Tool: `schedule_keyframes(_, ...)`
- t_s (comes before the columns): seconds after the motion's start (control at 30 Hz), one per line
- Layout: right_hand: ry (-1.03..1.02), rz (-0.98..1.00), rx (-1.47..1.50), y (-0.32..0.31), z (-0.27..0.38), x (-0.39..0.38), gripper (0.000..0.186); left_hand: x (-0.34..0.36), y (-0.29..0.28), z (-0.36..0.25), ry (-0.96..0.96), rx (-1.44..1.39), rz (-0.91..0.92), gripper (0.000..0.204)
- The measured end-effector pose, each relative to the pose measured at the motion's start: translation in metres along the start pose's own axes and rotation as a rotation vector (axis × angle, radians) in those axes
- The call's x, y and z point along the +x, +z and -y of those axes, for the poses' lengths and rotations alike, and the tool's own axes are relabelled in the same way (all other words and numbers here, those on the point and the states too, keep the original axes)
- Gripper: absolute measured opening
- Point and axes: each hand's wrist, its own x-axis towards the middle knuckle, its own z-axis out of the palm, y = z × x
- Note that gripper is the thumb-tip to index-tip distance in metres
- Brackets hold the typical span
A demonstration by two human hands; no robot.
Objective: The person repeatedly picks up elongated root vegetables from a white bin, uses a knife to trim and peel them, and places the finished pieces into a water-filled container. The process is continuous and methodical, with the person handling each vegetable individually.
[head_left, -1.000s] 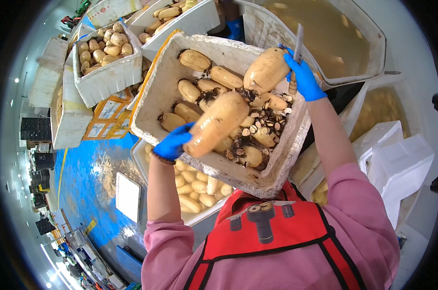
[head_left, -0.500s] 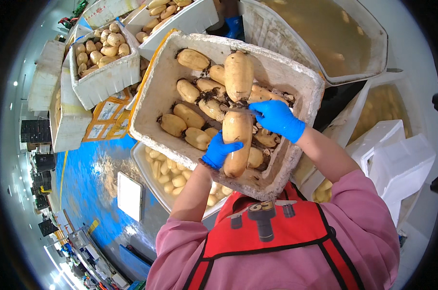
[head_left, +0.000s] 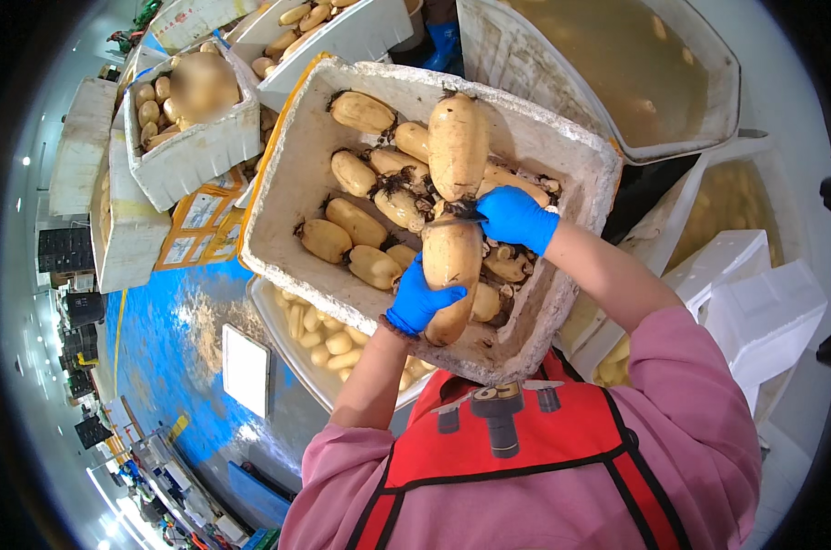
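My blue-gloved left hand (head_left: 424, 295) is closed around the lower section of a long lotus root (head_left: 452, 261), thumb across its front. The root's upper section (head_left: 458, 147) stretches away over the box, with a narrow dark joint between the two. In my right hand (head_left: 516, 219), also blue-gloved, is what looks like a knife; its thin dark blade (head_left: 464, 218) lies across that joint. The fist hides its handle. Below, several more lotus roots (head_left: 357, 222) with dark, stringy joints lie in a worn white foam box (head_left: 283, 266).
Under the near-left side stands a tub of pale root pieces (head_left: 319, 341). Another foam box (head_left: 196, 163) of roots is at the far left. A large tub of murky water (head_left: 617, 69) stands far right, white foam pieces (head_left: 759, 302) at right. A white lid (head_left: 246, 371) lies on the floor.
The blade has turned, showing dark at the joint instead of a pale edge. My right hand has shifted slightly left and up; the root's lower section has moved slightly toward me.
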Motion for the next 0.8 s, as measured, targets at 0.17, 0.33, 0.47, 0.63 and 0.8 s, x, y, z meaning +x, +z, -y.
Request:
schedule_keyframes(0.17,0.19,0.159,-0.091,0.044,-0.011,0.003,0.018,0.0,0.03,-0.048,0.352,0.658,0.179,0.091)
schedule_keyframes(0.33,0.216,0.34,0.148,0.028,0.008,0.003,0.03,0.018,0.063,-0.071,0.242,0.001,0.141,0.106)
schedule_keyframes(0.47,0.466,0.227,0.737,-0.017,-0.01,0.015,0.036,0.032,0.021,-0.067,0.219,-0.007,-0.039,0.1)
schedule_keyframes(0.63,0.224,-0.113,1.444,-0.054,0.028,-0.028,0.055,0.061,0.001,-0.073,-0.015,-0.877,-0.176,0.07)
schedule_keyframes(0.8,0.193,-0.44,1.573,-0.037,0.032,-0.043,0.061,0.105,0.03,-0.091,0.027,-0.82,-0.082,0.074)
